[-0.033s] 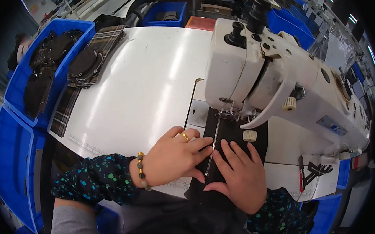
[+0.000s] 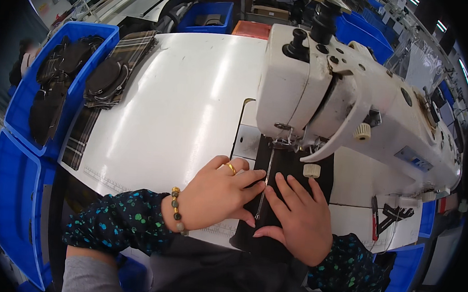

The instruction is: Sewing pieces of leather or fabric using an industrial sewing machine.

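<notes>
Left hand [image 2: 221, 193], fingers half-bent, grip unclear, nine o'clock of zipper [image 2: 260, 206]; right hand [image 2: 305, 224], fingers spread on dark cloth [image 2: 291, 163]; sewing machine [image 2: 290, 85], one o'clock of hands.

On the arm of the white metal sewing machine [image 2: 287, 79], we find a blue-and-silver rectangular label [image 2: 414, 158], its lettering blurred. Along the near edge of the glossy white tabletop [image 2: 177, 98] runs a thin printed ruler scale [image 2: 104, 180], too small for us to read.
</notes>
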`<act>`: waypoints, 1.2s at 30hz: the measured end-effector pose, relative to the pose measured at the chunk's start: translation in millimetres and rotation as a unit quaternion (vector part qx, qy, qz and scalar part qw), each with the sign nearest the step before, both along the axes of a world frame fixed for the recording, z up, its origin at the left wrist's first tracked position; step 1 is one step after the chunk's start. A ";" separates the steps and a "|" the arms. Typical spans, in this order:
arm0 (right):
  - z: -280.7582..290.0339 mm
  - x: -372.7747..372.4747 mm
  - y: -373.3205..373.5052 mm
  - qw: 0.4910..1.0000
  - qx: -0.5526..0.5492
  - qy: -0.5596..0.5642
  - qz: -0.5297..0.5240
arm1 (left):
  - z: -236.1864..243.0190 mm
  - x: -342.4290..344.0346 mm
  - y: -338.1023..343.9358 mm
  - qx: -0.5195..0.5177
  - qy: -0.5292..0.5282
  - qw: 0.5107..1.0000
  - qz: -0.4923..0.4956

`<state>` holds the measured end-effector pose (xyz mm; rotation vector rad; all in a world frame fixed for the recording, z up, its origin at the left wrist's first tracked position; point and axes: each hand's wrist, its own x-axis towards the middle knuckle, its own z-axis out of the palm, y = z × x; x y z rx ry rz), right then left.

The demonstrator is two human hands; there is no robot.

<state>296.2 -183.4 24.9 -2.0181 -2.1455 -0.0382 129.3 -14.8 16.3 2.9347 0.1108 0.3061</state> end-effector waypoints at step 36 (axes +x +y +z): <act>-2.7 4.1 9.0 1.000 0.023 0.005 -0.003 | -11.5 1.4 3.8 -0.020 -0.062 0.998 0.000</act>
